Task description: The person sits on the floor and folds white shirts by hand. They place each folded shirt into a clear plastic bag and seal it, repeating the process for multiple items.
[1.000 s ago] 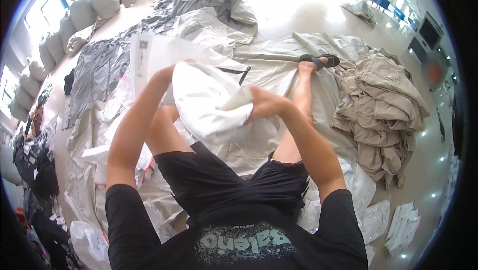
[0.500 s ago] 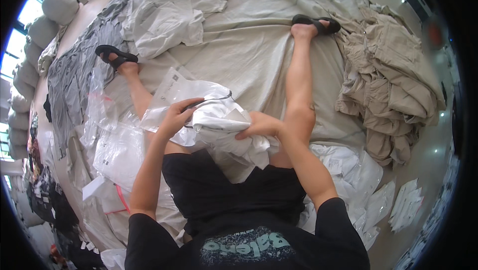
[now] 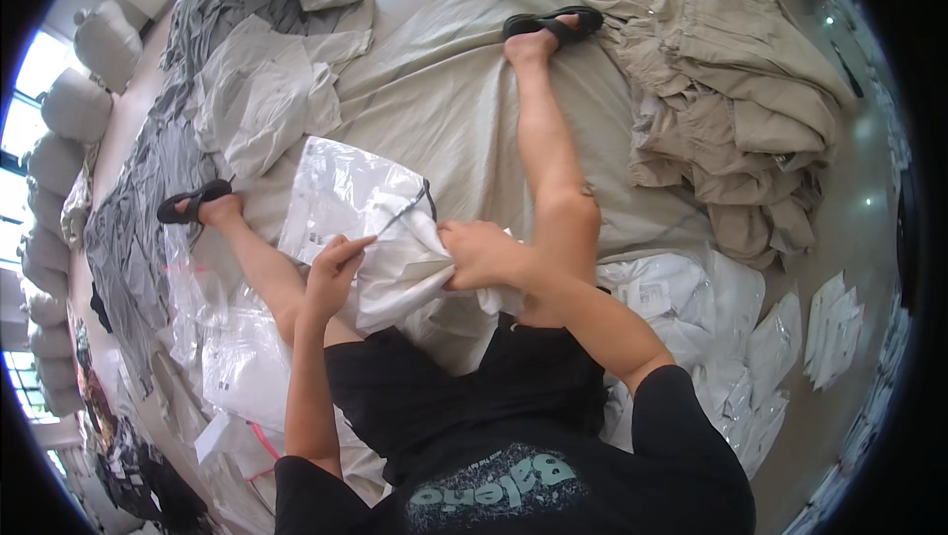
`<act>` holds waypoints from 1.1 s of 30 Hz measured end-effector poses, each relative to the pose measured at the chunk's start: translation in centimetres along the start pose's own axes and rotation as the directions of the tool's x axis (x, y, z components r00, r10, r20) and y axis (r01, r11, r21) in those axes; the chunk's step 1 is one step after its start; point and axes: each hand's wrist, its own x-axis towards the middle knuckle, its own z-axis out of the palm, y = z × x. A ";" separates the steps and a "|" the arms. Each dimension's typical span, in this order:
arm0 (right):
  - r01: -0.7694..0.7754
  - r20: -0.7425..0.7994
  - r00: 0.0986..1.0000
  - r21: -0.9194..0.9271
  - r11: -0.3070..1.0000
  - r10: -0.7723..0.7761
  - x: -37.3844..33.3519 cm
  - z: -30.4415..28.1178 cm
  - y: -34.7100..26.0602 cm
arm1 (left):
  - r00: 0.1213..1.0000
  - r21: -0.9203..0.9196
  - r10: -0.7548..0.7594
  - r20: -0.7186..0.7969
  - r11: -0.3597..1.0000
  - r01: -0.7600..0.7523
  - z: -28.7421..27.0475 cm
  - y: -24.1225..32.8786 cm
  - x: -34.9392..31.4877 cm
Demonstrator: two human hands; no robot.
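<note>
White cloth, place: The white cloth (image 3: 400, 290) lay between the two hands, above the gap between the person's thighs, just beyond the black shorts (image 3: 395, 372).
Left hand: The left hand (image 3: 336, 273) was at the cloth's left side, fingers curled, index fingertip at the lower end of a dark strip (image 3: 403, 211); whether it pinched anything could not be told.
Right hand: The right hand (image 3: 484, 254) gripped a gathered part of the cloth from the right.
Clear bag, place: The clear bag (image 3: 341, 185) spread beyond the left hand, over the beige sheet (image 3: 474, 130).
Direction: The bag's corner pointed away from the person, toward the upper left; the cloth's longer run slanted from the right hand down to the left.
Dark strip: It rose rightward from the left fingertip, then bent back toward the right hand.
Look: The cloth was soft and creased, its folds fanning from the right hand's grip; the bag was glossy, wrinkled and see-through.
</note>
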 end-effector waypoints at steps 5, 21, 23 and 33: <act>-0.177 0.060 0.983 0.109 0.978 0.171 1.7 3.1 3.1 | 0.995 0.119 0.039 -0.087 0.992 -0.028 1.0 -1.7 -0.9; -0.350 -0.008 0.935 0.125 0.928 0.354 3.1 7.0 3.9 | 0.824 0.197 -0.112 -0.555 0.945 0.261 7.5 -3.9 -5.7; -0.381 -0.130 0.916 0.021 0.924 0.380 3.3 9.2 4.1 | 0.804 0.227 -0.052 -0.592 0.947 0.228 8.1 -3.7 -4.9; -0.368 -0.153 0.911 0.117 0.923 0.383 4.0 10.0 -0.4 | 0.850 0.655 0.481 -0.215 0.717 -0.240 8.3 -2.3 -2.5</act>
